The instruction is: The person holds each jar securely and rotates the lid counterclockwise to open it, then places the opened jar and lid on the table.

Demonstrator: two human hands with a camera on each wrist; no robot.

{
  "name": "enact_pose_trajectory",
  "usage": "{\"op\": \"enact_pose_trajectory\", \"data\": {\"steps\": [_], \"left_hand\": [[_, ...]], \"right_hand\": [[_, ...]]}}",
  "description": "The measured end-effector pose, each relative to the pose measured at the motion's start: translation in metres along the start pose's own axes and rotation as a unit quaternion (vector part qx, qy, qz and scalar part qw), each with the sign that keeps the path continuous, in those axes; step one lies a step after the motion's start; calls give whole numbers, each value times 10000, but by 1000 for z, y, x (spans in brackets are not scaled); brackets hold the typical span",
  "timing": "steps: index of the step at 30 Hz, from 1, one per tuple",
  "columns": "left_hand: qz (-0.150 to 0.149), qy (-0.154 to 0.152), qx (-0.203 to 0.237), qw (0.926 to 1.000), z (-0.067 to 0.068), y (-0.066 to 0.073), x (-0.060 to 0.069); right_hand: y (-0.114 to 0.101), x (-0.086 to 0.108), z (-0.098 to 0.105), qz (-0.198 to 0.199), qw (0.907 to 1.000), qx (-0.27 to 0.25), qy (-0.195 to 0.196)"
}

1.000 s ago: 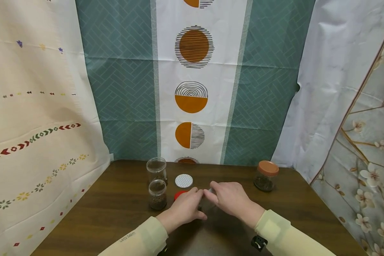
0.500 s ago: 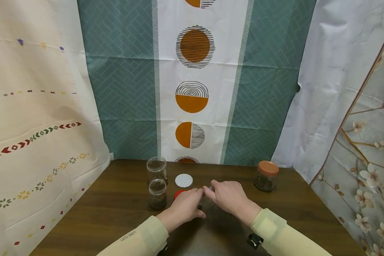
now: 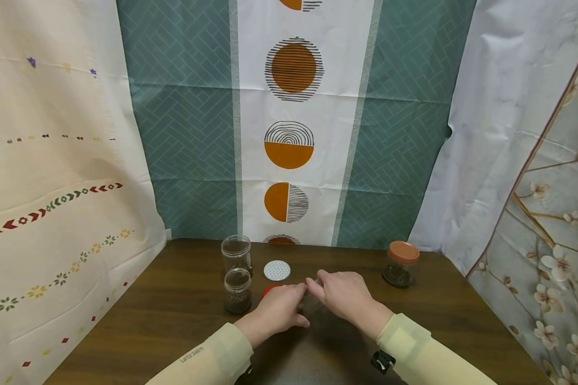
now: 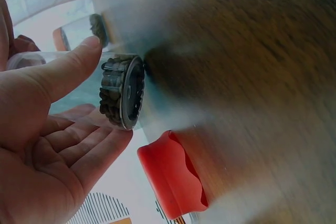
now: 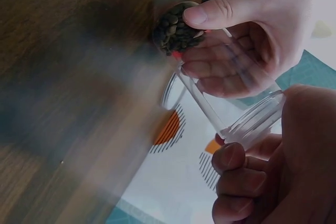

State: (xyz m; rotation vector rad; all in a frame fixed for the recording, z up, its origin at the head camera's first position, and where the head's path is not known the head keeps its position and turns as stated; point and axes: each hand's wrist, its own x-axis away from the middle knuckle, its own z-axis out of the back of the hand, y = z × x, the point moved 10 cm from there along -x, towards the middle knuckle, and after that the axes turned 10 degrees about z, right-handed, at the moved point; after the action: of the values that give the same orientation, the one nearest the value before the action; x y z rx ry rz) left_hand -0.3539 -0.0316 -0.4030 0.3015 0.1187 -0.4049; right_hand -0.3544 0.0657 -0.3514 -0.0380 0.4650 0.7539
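A clear jar (image 5: 202, 98) with dark pellets (image 5: 178, 31) at its bottom stands between both hands. My left hand (image 3: 278, 312) (image 4: 58, 114) grips the jar's body, thumb on one side and fingers on the other. With curled fingers my right hand (image 3: 349, 298) (image 5: 268, 177) holds the jar's ridged, translucent top end (image 5: 254, 119). In the head view the hands hide most of the jar. A red object (image 3: 271, 289) (image 4: 172, 177) with a wavy edge lies just beyond my left hand.
Two lidless clear jars (image 3: 236, 256) (image 3: 238, 291) stand at the left on the wooden table (image 3: 173, 299). A white patterned disc (image 3: 276, 270) lies behind the hands. At the right stands a jar with an orange lid (image 3: 401, 264).
Over the last second my right forearm has shifted slightly left. Both hands have otherwise kept their hold and place.
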Motion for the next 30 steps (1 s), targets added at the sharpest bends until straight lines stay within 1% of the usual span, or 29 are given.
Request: {"op": "enact_pose_trajectory", "data": {"steps": [5, 11, 19, 25, 30], "left_hand": [[-26, 55, -82, 9999, 1, 2, 1], [-7, 19, -79, 10000, -1, 1, 1], [-99, 50, -69, 9999, -1, 1, 1], [-47, 18, -130, 9999, -1, 1, 0], [-25, 53, -223, 9997, 0, 2, 0]], "right_hand": [[0, 1, -1, 11, 10000, -49, -9], [0, 2, -1, 58, 9999, -91, 6], [-1, 3, 0, 207, 9996, -180, 24], [-1, 5, 0, 379, 9989, -256, 81], [-2, 7, 1, 512, 9979, -358, 156]]}}
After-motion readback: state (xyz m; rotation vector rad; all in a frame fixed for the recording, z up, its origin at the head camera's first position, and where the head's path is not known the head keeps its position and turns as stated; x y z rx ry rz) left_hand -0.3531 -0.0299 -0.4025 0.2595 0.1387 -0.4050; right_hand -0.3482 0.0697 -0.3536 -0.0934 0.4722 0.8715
